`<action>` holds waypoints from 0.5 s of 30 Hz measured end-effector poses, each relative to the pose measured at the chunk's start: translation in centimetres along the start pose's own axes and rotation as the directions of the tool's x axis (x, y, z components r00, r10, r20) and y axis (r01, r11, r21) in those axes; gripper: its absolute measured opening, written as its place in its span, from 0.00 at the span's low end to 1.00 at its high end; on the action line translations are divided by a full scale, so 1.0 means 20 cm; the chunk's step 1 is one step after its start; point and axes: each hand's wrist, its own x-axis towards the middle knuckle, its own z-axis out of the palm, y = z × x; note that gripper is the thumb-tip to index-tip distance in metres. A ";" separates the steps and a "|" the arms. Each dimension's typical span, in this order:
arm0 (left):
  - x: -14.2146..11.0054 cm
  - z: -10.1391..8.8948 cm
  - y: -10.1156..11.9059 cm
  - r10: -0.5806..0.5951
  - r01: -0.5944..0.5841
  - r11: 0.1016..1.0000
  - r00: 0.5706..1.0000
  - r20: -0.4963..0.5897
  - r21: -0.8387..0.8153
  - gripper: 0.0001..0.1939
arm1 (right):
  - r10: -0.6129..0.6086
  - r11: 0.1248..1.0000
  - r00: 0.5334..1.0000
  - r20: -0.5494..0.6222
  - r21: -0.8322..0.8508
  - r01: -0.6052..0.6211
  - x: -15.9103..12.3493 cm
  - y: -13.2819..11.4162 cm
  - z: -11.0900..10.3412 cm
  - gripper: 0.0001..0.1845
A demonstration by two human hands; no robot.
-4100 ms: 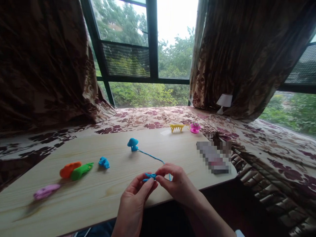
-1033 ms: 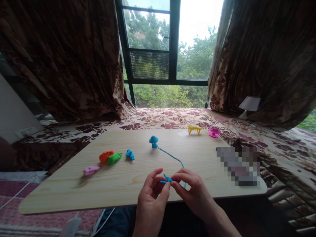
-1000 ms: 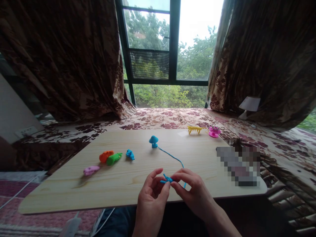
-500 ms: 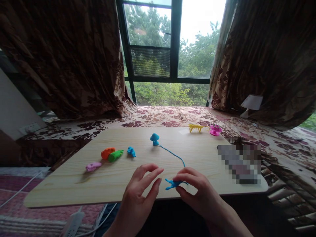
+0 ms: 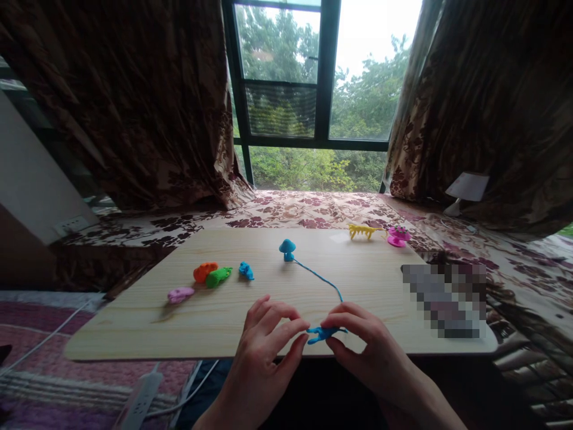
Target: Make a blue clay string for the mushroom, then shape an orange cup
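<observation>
My right hand [image 5: 364, 337] pinches a small blue clay figure [image 5: 323, 334] between thumb and fingers, just above the table's near edge. Two thin prongs of the figure point left, and a thin tail sticks out on its right. At the prong tips, the thumb and forefinger of my left hand [image 5: 271, 340] close on the end of one prong. A blue clay mushroom [image 5: 287, 249] stands upright farther back on the table. From its base a twisted blue clay strand [image 5: 319, 276] runs to the right hand, where its end is hidden behind the fingers.
On the wooden table [image 5: 147, 334] lie orange [image 5: 205, 272], green [image 5: 219, 277], pink [image 5: 180, 294] and blue [image 5: 246, 271] clay lumps at left. A yellow many-legged clay figure [image 5: 362, 232] and pink clay piece [image 5: 398, 236] sit back right. A blurred-out object [image 5: 441, 301] lies right.
My left hand has moved right to the blue figure, and its thumb and forefinger have closed together at the prongs. My right hand keeps its pinch. The whole view has shifted slightly.
</observation>
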 end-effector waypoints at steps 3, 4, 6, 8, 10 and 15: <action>0.00 0.01 0.01 -0.030 0.030 0.999 1.000 -0.007 -0.015 0.08 | 0.000 1.000 1.000 0.014 0.010 0.000 0.00 0.00 0.00 0.14; 0.00 0.01 0.01 -0.042 0.041 0.999 0.999 -0.014 -0.027 0.08 | 0.000 1.000 1.000 0.017 0.012 0.000 0.00 0.00 0.00 0.14; 0.00 0.02 0.01 -0.059 0.057 0.997 0.998 -0.035 -0.060 0.07 | 0.000 1.000 1.000 0.018 0.014 0.000 0.00 0.00 0.00 0.14; -0.01 0.02 0.01 -0.075 0.071 0.993 0.996 -0.040 -0.091 0.07 | 0.001 1.000 1.000 0.017 0.012 -0.001 0.00 0.00 0.00 0.14; -0.02 0.02 0.00 -0.089 0.087 0.990 0.996 -0.020 -0.108 0.07 | 0.002 1.000 1.000 0.020 0.010 -0.002 0.00 0.00 0.00 0.14; -0.04 -0.01 -0.02 -0.175 0.182 0.973 0.983 0.062 -0.141 0.16 | 0.002 1.000 0.999 0.033 0.005 -0.002 -0.01 0.00 0.01 0.14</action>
